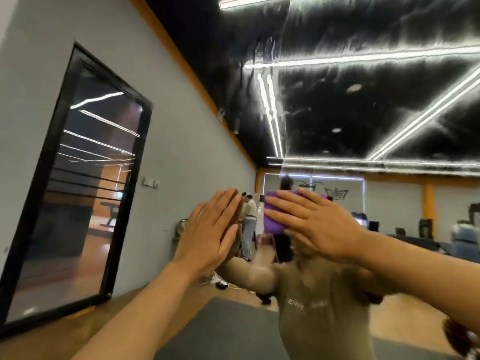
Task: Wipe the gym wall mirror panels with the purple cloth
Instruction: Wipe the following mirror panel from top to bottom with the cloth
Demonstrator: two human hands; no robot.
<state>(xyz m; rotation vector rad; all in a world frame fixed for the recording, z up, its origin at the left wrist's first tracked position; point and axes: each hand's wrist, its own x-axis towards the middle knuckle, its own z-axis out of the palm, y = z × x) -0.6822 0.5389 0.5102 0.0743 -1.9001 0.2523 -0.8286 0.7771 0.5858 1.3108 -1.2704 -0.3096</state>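
The wall mirror panel (pixel 363 113) fills the right half of the view and reflects the gym ceiling lights and my own torso. My right hand (pixel 314 224) lies flat with straight fingers on the folded purple cloth (pixel 272 224), pressing it against the glass at about head height. My left hand (pixel 210 229) is held up flat beside it, palm against the mirror, meeting its own reflection. Most of the cloth is hidden under my right hand.
A grey wall (pixel 181 152) runs off on the left with a black-framed glass door (pixel 78 190). The mirror reflects people, gym machines and a grey floor mat (pixel 220 331). Cables and small items (pixel 220 281) lie on the wooden floor by the wall.
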